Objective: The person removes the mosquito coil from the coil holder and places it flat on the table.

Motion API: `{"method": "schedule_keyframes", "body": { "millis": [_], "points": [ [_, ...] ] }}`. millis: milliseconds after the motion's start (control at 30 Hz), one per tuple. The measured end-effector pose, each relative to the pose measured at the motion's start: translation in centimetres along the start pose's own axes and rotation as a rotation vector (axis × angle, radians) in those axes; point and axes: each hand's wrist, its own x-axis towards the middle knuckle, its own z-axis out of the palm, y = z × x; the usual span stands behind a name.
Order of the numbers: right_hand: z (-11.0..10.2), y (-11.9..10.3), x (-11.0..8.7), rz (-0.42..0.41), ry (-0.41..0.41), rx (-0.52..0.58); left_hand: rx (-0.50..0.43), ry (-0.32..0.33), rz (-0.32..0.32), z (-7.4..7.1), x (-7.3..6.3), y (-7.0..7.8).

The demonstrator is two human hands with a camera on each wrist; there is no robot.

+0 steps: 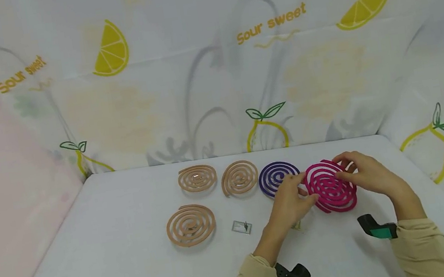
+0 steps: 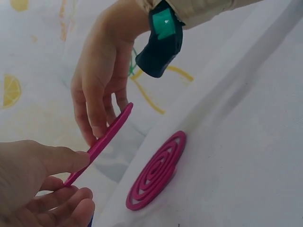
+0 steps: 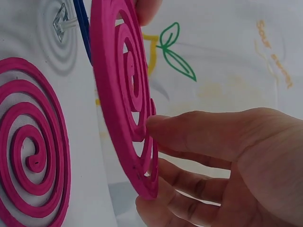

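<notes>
A pink mosquito coil (image 2: 109, 134) is held up by its edges between both hands. My left hand (image 1: 292, 198) pinches its left edge, thumb on one face and fingers on the other. On the opposite edge, my right hand (image 1: 369, 173) pinches with thumb and fingertips. A second pink coil (image 3: 59, 142) lies below the raised one, apart from it; in the head view the two overlap. Just left of the hands sits a dark purple-blue coil (image 1: 270, 181), partly hidden by the left hand.
Several tan coils stand to the left: one at back left (image 1: 197, 179), one beside the purple-blue coil (image 1: 239, 177), one nearer the front (image 1: 190, 225). A small clear plate with a dark prong (image 1: 241, 227) lies mid-table. A yellowish piece (image 1: 297, 226) shows behind the left wrist.
</notes>
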Motion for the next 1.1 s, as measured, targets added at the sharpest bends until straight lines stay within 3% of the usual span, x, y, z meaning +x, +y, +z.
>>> {"method": "schedule_keyframes", "body": {
  "millis": [200,567,833,1100],
  "points": [
    [0.1,0.5,-0.1,0.041,-0.044,-0.018,0.097,-0.04,0.021,1.0,-0.3,-0.6],
    [0.2,1.3,0.1,0.04,-0.057,-0.029,0.11,-0.048,-0.001,2.2,-0.2,-1.1],
    [0.4,1.6,0.1,0.065,-0.1,-0.018,0.261,0.019,0.094,3.2,-0.4,-1.8],
    [0.8,2.0,0.2,0.076,-0.123,-0.021,0.239,-0.001,0.083,3.5,-0.5,-2.1]
  ]
}}
